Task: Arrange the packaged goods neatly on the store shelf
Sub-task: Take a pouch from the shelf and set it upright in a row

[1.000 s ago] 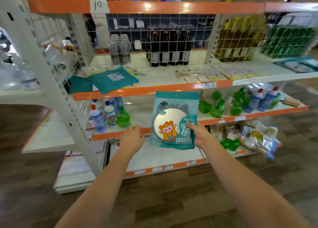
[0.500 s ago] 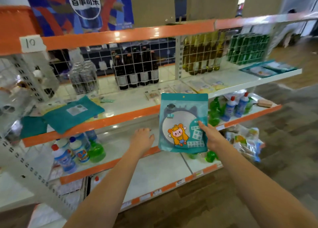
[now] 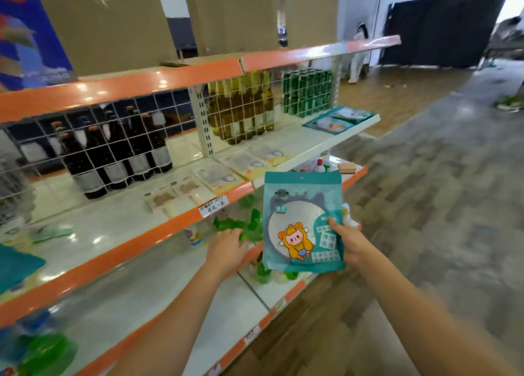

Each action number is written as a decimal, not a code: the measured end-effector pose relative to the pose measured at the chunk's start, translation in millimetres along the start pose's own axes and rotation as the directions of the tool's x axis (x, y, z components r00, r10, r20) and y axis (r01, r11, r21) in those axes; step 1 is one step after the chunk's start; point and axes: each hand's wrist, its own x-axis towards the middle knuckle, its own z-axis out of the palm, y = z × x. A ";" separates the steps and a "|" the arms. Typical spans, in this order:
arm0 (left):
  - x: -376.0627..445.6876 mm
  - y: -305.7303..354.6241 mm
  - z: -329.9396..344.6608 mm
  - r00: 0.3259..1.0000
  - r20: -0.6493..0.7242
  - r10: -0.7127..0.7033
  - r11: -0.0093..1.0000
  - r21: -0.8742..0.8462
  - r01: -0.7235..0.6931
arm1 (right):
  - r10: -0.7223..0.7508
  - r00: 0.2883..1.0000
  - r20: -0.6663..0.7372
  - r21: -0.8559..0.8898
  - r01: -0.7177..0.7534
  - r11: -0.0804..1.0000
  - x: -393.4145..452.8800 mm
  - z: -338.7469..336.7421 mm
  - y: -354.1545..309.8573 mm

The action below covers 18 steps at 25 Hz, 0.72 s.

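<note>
My right hand [image 3: 347,243] grips a teal packet [image 3: 297,214] with a cartoon figure, held upright in front of the lower shelves, thumb on its front right side. My left hand [image 3: 226,250] hovers empty, fingers loosely bent, over the orange edge of the second shelf from the bottom [image 3: 119,258], near green bottles [image 3: 246,226]. Similar teal packets [image 3: 337,119] lie flat at the far right end of the white shelf above. Another teal packet [image 3: 14,265] lies at the left edge.
Dark bottles [image 3: 119,154], yellow bottles [image 3: 241,106] and green cans [image 3: 306,92] stand behind a wire grid. Flat clear packets [image 3: 215,177] lie along that shelf's front. Cardboard boxes [image 3: 113,21] sit on top. The aisle floor opens to the right.
The view has swung right along the shelf and closer. My right hand still holds the teal packet; my left hand has shifted right with it, toward the green bottles.
</note>
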 end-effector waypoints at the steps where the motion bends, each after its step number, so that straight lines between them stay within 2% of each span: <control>1: 12.6 8.7 -0.3 0.999 -0.004 0.035 0.999 -0.016 -0.035 | -0.011 1.000 -0.024 0.014 0.011 1.000 4.4 -6.7 -5.7; 12: 139.1 105.8 7.2 0.918 0.069 0.391 0.920 -0.047 -0.389 | -0.087 0.948 -0.306 0.136 0.134 0.982 27.2 -68.0 -50.1; 18: 170.8 178.2 33.1 0.858 0.098 0.505 0.860 -0.145 -0.490 | -0.082 0.899 -0.429 0.153 0.162 0.975 26.0 -121.8 -57.5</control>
